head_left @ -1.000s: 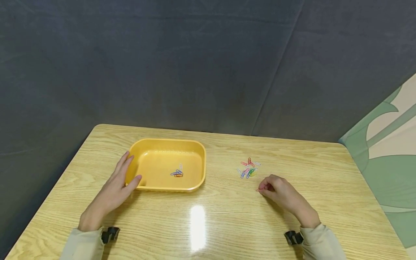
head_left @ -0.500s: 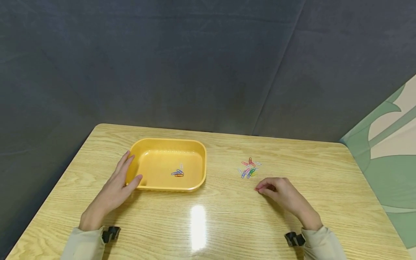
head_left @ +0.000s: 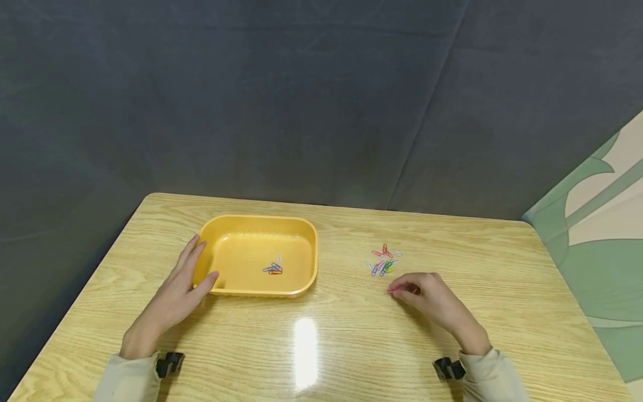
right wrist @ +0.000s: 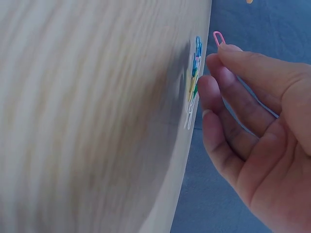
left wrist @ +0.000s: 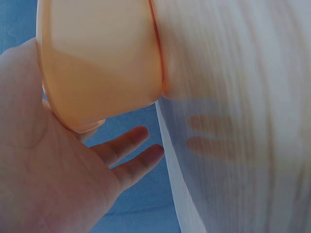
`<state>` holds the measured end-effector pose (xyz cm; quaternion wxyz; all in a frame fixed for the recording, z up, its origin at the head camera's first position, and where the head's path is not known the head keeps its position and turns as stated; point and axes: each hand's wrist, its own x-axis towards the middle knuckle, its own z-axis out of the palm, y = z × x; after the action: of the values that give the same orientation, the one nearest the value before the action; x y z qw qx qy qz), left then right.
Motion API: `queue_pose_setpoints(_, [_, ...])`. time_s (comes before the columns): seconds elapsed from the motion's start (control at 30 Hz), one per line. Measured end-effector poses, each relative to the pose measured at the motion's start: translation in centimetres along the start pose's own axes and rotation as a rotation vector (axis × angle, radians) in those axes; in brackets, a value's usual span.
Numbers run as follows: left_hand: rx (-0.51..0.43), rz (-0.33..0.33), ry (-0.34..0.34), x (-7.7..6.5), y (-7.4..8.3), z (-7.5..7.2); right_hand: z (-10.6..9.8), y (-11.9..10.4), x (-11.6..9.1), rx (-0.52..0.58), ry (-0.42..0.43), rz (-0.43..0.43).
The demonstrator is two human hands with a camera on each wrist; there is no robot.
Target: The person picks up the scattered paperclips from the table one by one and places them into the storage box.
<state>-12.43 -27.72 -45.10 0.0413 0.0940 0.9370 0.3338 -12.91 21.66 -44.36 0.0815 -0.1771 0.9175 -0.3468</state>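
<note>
In the head view, my right hand [head_left: 436,304] pinches a pink paper clip [right wrist: 219,37] between thumb and fingertips, just above the table. One looped end of the clip sticks out past the fingertips in the right wrist view. A loose group of colourful paper clips [head_left: 384,262] lies on the table just beyond that hand. On the left stands a yellow plastic tray [head_left: 261,293] with several clips [head_left: 274,268] on its floor. My left hand [head_left: 173,296] rests against the tray's near left corner, its fingers fairly straight along the rim.
The wooden table [head_left: 346,335] reaches back to a dark cloth [head_left: 311,100]. A green and beige patterned surface [head_left: 598,268] is beyond the table's right edge. Bare wood lies between the tray and the loose clips.
My right hand has shifted a little to the left with the pink paper clip pinched in it. The left hand stays at the tray.
</note>
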Motion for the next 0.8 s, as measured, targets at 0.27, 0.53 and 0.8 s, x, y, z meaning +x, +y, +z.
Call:
queue_pose_setpoints(0.27, [-0.007, 0.008, 0.008, 0.0, -0.2, 0.0, 0.3, -0.5, 0.1, -0.013, 0.026, -0.039])
queue_pose_setpoints(0.53, [-0.017, 0.011, 0.013, 0.0, 0.0, 0.0, 1.0, -0.9, 0.4, -0.004, 0.022, -0.060])
queue_pose_setpoints(0.8, [-0.017, 0.011, 0.012, 0.0, -0.2, 0.1, 1.3, -1.5, 0.7, -0.012, 0.023, -0.074])
